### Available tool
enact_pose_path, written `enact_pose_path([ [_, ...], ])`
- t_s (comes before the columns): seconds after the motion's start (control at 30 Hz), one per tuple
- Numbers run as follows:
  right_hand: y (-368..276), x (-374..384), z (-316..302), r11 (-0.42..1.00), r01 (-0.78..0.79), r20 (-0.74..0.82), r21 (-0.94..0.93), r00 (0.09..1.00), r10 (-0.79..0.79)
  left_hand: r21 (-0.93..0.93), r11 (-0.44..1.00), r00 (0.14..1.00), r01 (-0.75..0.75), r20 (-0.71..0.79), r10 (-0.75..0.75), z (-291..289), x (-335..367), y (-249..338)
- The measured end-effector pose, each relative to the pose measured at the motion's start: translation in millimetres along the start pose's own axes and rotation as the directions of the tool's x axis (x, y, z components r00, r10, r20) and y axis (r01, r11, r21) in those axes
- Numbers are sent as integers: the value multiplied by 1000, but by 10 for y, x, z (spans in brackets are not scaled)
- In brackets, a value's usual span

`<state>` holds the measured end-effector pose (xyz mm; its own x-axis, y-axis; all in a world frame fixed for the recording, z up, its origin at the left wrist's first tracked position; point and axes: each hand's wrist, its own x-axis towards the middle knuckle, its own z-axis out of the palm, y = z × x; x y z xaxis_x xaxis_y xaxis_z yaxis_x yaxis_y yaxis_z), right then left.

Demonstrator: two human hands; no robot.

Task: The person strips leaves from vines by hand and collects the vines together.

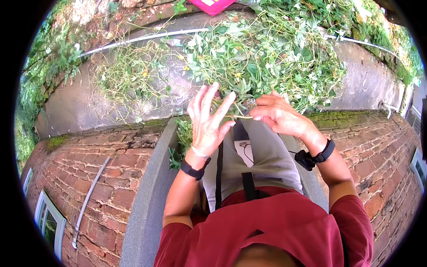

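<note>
My right hand (281, 116) is closed, its thumb and fingers pinching a thin yellow-green stem (240, 116) that runs across toward my left hand. With fingers spread and palm partly turned up, my left hand (207, 116) is by the stem's other end; whether it touches the stem I cannot tell. Just beyond both hands lies a large heap of leafy green vines (271, 58). A smaller, looser pile of mostly bare stems (133, 73) is to its left. Below the hands are my grey trousers (275, 155).
The piles lie on a grey concrete ground strip (66, 104). A thin pale pipe (147, 38) runs along its far side, and a pink object (212, 6) is at the top. Brick walls (98, 191) and a grey ledge (144, 200) flank me. Leaves (183, 135) stick out beside my left wrist.
</note>
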<state>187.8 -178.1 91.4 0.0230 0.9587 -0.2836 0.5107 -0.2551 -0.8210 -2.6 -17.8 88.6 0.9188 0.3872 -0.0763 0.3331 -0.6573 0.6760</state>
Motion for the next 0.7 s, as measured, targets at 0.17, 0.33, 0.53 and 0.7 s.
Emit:
enact_pose_path([
  [0.17,-461,-168,-535,971,84,-363,-226,917,-164,-374,915,982,152,166,-95,-44,50,467],
  [0.33,-777,-486,-680,969,13,-741,-245,642,-196,-769,377,833,516,350,-428,-389,245,750],
  [0.53,-973,-415,-492,933,155,-538,325,842,47,-779,405,871,479,366,-326,-638,393,1135],
  [0.7,-697,-218,-323,507,5,-210,862,913,349,-839,343,855,423,243,-459,-544,394,1282],
])
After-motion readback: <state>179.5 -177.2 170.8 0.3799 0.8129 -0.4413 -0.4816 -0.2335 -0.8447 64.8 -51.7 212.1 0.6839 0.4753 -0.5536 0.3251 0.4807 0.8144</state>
